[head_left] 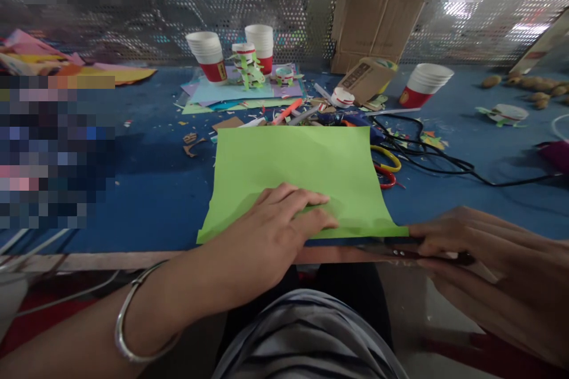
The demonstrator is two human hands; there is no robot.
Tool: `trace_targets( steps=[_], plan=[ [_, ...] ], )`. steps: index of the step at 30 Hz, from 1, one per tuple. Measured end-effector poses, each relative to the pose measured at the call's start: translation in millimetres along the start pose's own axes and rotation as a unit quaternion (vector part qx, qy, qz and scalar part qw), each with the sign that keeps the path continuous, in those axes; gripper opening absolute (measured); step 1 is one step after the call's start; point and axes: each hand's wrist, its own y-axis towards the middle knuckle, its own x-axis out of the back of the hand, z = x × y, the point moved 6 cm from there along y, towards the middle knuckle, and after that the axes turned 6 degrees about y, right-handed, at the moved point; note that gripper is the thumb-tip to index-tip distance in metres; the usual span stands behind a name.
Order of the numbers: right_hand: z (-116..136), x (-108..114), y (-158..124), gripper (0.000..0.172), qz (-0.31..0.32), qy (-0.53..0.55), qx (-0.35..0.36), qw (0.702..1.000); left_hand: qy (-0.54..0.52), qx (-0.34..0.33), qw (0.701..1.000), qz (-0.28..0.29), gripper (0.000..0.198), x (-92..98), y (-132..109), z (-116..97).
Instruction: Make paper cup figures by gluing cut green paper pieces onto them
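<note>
A light green paper sheet lies on the blue table, its near edge at the table's front edge. My left hand rests flat on the sheet's near part, fingers stretched out and pressing it down. My right hand is at the sheet's near right corner, fingers closed round a dark, thin tool that lies along the table edge; I cannot make out what the tool is. A metal bangle circles my left wrist.
Scissors with yellow and red handles and a black cable lie right of the sheet. Stacked paper cups, coloured paper sheets, scraps and a cardboard box stand at the back before a perforated metal screen.
</note>
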Motion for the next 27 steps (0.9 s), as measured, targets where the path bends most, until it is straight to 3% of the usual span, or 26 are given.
trace_targets(
  steps=[4,14,27],
  plan=[
    [-2.3,-0.7,-5.5,0.015,0.026,-0.012,0.014,0.999,0.022,-0.017,0.999,0.024,0.041,4.1,3.5,-5.6],
    [-6.0,-4.4,-8.3,0.018,0.044,-0.022,0.016,0.999,-0.046,0.065,0.996,0.042,0.018,9.5,33.8,-3.6],
    [-4.9,-10.1,-13.1,0.016,0.074,-0.024,-0.002,0.997,-0.074,0.079,0.993,0.044,0.014,8.3,37.2,-0.4]
  ],
)
